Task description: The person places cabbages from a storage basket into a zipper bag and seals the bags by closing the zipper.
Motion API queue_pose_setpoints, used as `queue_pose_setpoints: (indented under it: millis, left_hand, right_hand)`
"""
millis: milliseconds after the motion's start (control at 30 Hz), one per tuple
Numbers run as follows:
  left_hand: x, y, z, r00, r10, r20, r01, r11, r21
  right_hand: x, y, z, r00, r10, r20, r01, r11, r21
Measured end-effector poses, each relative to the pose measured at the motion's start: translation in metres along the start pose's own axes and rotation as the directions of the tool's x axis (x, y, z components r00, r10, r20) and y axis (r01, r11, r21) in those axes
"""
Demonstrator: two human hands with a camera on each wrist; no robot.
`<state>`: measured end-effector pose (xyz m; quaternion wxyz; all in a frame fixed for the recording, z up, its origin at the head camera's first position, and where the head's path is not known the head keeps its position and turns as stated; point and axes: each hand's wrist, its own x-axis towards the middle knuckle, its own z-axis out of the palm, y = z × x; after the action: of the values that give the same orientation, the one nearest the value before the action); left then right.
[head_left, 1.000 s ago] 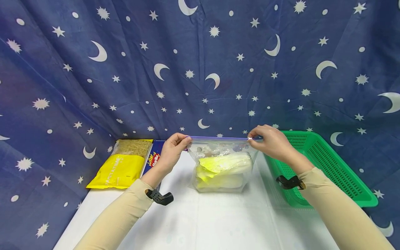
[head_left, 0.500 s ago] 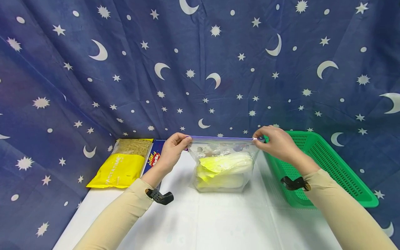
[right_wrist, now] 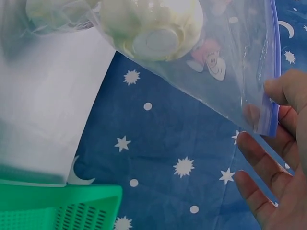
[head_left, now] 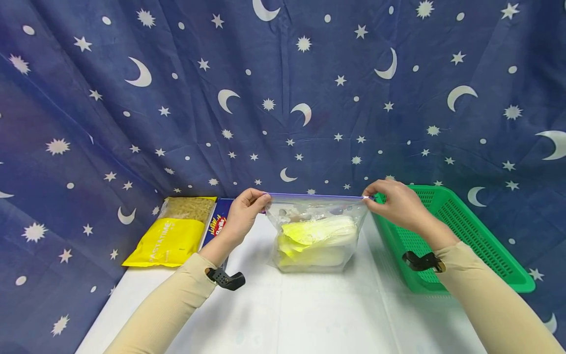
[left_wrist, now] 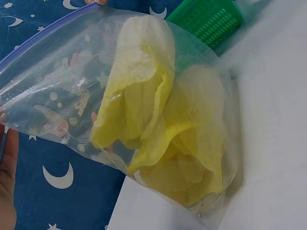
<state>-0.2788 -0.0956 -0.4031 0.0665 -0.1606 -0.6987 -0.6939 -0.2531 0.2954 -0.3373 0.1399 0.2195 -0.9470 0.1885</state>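
A clear zip bag (head_left: 276, 223) with a purple zip strip (head_left: 316, 196) stands upright on the white table. Inside lie two pale yellow and white napa cabbages (head_left: 325, 231), one above the other. My left hand (head_left: 240, 214) pinches the bag's upper left corner between thumb and forefinger. At the strip's right end, my right hand (head_left: 398, 205) pinches the zip by a small white slider. In the right wrist view, thumb and forefinger hold the purple strip while the other fingers are spread. The left wrist view shows both cabbages (left_wrist: 136, 91) through the plastic.
A yellow pasta bag (head_left: 172, 241) lies at the back left, beside a blue Barilla box (head_left: 218, 216) partly hidden by my left hand. On the right is a green perforated basket (head_left: 468, 236), partly behind my right arm. A blue patterned cloth (head_left: 283, 98) hangs behind the table.
My right hand has slid rightward along the zip strip with the white slider, reaching the strip's right end. The left hand and the cabbages have stayed in place.
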Motion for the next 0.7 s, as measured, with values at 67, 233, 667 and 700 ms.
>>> queue_pose_setpoints:
  millis: [67,233,667,700]
  left_hand:
    - [-0.0002,-0.0001,-0.0003,1.0,0.0,0.002,0.0,1.0,-0.006]
    - [-0.0007,0.0,-0.0006,1.0,0.003,0.003,-0.003,1.0,-0.012]
    - [-0.0011,0.0017,0.0001,1.0,-0.002,-0.008,0.002,1.0,-0.031]
    - [-0.0014,0.0024,0.0005,1.0,-0.004,-0.011,0.003,0.999,-0.043]
  right_hand:
    - [-0.001,0.001,-0.001,1.0,0.004,-0.003,-0.004,1.0,0.004]
    - [-0.0033,0.004,-0.0033,1.0,0.012,-0.005,-0.012,1.0,0.007]
    - [-0.0086,0.0072,0.0015,0.982,0.163,0.095,-0.182,0.952,0.248]
    - [-0.0092,0.0076,0.0031,0.977,0.184,0.106,-0.208,0.931,0.299]
